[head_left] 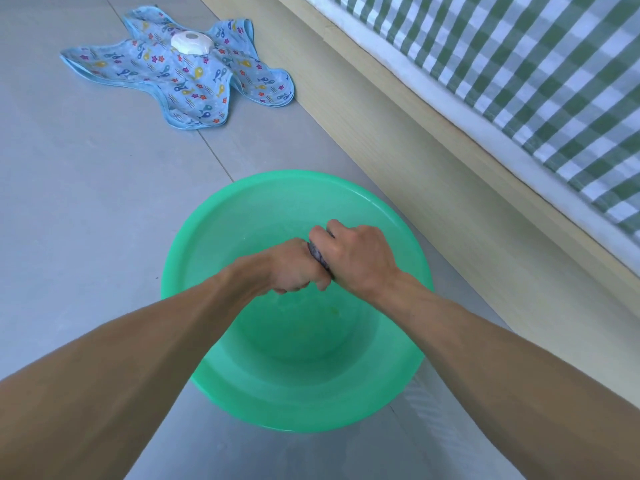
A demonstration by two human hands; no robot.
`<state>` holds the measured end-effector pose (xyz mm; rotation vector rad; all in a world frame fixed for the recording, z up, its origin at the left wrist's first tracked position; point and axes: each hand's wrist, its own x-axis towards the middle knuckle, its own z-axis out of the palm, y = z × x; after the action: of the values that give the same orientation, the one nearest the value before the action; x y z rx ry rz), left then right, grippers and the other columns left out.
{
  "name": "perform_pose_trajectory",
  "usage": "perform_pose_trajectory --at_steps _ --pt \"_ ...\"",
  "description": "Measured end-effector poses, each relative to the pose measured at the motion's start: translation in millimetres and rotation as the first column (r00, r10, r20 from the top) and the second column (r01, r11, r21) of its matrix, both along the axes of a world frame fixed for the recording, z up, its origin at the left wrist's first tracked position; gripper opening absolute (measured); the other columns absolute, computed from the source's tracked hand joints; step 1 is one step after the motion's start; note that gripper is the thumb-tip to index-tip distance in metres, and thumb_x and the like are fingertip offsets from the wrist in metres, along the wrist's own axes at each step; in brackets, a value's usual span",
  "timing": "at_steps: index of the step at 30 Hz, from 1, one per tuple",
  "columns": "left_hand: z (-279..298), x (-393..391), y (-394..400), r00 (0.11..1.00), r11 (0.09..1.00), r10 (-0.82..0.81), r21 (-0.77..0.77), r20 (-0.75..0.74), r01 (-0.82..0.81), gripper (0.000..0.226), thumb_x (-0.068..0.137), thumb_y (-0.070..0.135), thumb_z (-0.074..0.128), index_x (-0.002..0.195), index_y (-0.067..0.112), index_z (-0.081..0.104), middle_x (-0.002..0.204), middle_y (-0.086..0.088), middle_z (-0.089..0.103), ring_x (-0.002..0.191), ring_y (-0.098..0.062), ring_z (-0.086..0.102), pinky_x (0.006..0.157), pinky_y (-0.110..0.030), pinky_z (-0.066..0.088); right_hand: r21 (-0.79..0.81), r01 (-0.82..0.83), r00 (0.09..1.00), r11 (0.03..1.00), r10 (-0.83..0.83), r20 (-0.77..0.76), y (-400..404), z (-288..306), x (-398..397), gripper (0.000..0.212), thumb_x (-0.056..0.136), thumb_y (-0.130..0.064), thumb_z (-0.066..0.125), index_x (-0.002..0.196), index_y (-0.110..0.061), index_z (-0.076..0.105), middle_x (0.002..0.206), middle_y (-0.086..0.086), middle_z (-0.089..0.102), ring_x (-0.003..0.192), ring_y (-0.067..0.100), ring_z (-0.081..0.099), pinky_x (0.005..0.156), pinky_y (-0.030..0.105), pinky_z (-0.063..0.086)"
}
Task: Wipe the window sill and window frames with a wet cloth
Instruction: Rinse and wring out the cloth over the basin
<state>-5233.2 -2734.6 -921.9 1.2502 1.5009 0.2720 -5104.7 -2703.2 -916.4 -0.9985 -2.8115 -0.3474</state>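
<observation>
1. Head view: both forearms reach forward and down, meeting over a green basin (221,237) that stands on the grey tiled floor (86,220).
2. The left hand (289,266) is clenched around one end of a dark grey cloth (320,256), knuckles up, fingers curled under.
3. The right hand (353,259) is clenched around the other end, its back towards the camera and its fingers wrapped over the top of the cloth.
4. The two fists touch, and only a small bunched strip of cloth shows between them, held above the inside of the basin.
5. Whether water lies in the basin cannot be told for sure, though its bottom looks glossy.
6. Right of the basin, close to its rim, runs a pale wooden bed frame (433,161) carrying green checked bedding (519,64).
7. Left of the basin the floor lies open.
8. Further away, a blue fish-print fabric piece (166,77) lies flat with a white round object (190,43) on it, well apart from the basin.
</observation>
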Motion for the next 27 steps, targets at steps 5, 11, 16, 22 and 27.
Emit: perform_pose_trajectory --at_steps 5,11,16,22,27 --pt "-12.4 -2.0 -7.5 0.888 0.948 0.04 0.298 -0.459 0.111 0.018 0.083 0.026 0.059 0.076 0.017 0.045 0.087 -0.008 0.066 0.082 -0.031 0.062 0.061 -0.028 0.041 -0.203 0.176 0.952 0.963 -0.114 0.283 -11.1 10.4 -15.2 0.027 0.088 -0.01 0.051 0.115 -0.011 0.05 0.107 0.014 0.067 0.096 0.037 0.064 0.064 0.037 0.031" --pt "-18.0 3.9 -16.4 0.72 0.928 0.123 0.335 -0.683 0.16 0.025 0.086 0.026 0.053 0.104 0.014 0.065 0.106 -0.014 0.068 0.099 -0.034 0.065 0.074 -0.035 0.049 -0.286 0.289 0.929 0.914 -0.197 0.312 -14.5 6.7 -24.0 0.027 0.084 -0.014 0.058 0.111 -0.015 0.062 0.11 0.012 0.067 0.102 0.035 0.064 0.067 0.034 0.036" --pt "-19.7 3.3 -19.3 0.667 0.926 0.086 0.307 -0.74 0.221 0.025 0.085 0.025 0.052 0.104 0.014 0.065 0.107 -0.014 0.067 0.099 -0.034 0.065 0.071 -0.033 0.044 -0.341 0.329 0.923 0.881 -0.223 0.313 -17.0 2.4 -26.1 0.025 0.082 -0.013 0.059 0.105 -0.016 0.065 0.106 0.01 0.068 0.099 0.033 0.065 0.067 0.033 0.038" --pt "-15.1 3.5 -16.0 0.675 0.913 0.11 0.342 -0.729 0.222 0.025 0.085 0.025 0.052 0.103 0.015 0.066 0.104 -0.015 0.066 0.096 -0.036 0.065 0.07 -0.034 0.045 -0.367 0.325 0.929 0.872 -0.221 0.297 -13.4 8.7 -23.2 0.024 0.08 -0.012 0.06 0.103 -0.017 0.065 0.103 0.01 0.068 0.096 0.034 0.064 0.066 0.032 0.037" --pt "-16.9 -1.5 -17.0 0.777 0.922 0.158 0.373 -0.61 0.106 0.01 0.081 0.026 0.057 0.087 0.02 0.061 0.093 -0.013 0.067 0.088 -0.035 0.064 0.067 -0.033 0.042 -0.398 0.279 0.949 0.874 -0.188 0.253 -8.3 8.5 -21.1 0.024 0.08 -0.011 0.06 0.103 -0.018 0.055 0.099 0.011 0.065 0.091 0.035 0.061 0.064 0.034 0.034"
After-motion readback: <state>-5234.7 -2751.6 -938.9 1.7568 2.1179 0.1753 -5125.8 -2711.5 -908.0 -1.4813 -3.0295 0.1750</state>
